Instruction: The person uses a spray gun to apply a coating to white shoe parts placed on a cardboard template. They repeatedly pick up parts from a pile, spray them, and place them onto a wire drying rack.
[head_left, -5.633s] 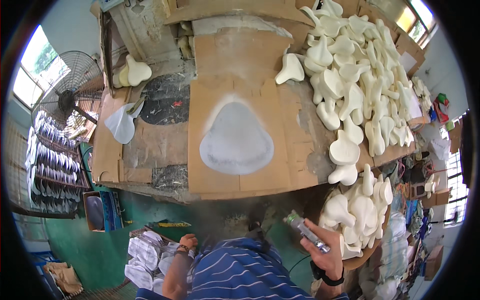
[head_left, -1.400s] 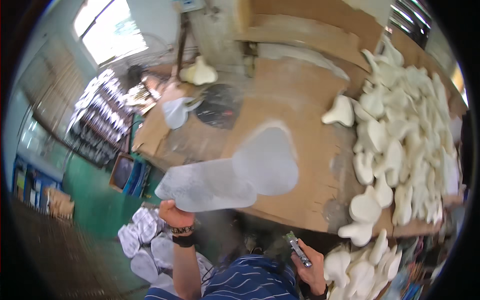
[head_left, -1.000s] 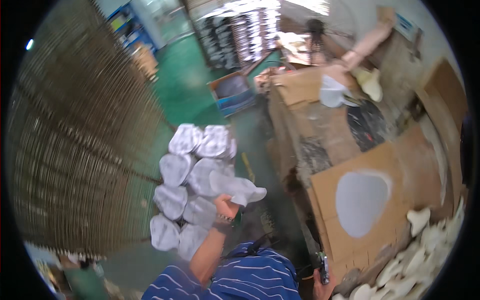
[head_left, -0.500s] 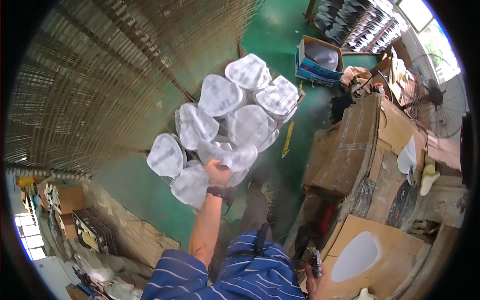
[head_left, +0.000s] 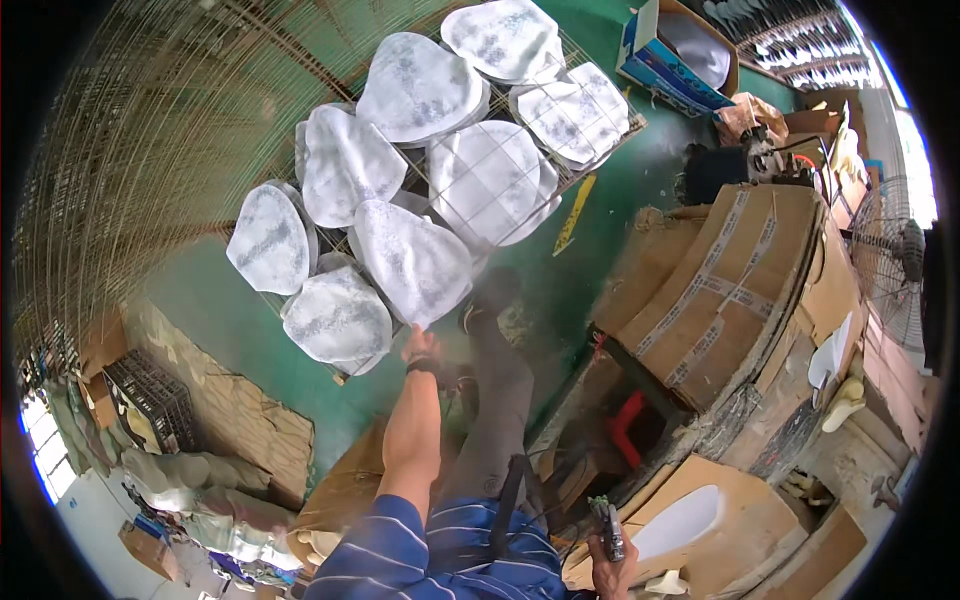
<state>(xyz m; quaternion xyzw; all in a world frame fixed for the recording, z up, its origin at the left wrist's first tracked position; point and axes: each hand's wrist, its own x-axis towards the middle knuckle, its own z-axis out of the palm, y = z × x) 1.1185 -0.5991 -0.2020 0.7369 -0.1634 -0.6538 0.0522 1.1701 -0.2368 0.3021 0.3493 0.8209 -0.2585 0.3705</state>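
Observation:
My left hand point(head_left: 421, 345) reaches down to a wire rack point(head_left: 601, 136) on the green floor and pinches the lower tip of a white speckled shoe-shaped piece point(head_left: 410, 258). That piece lies on top of several similar white pieces point(head_left: 342, 165) spread over the rack. My right hand point(head_left: 612, 572) stays low at my side, closed around a small dark hand tool point(head_left: 605, 522) that points upward. My trouser leg and shoe point(head_left: 490, 292) stand just right of the rack.
A cardboard-covered workbench point(head_left: 735, 270) runs along the right, with a cardboard sheet bearing a white sprayed outline point(head_left: 690, 515). A blue open box point(head_left: 675, 55) sits beyond the rack. A fan point(head_left: 895, 265) stands far right. A dark crate point(head_left: 150, 385) and sacks lie lower left.
I have turned from the bench to the floor. My left hand carried a white piece from the cardboard down onto the rack's pile. The right hand kept the tool at my side.

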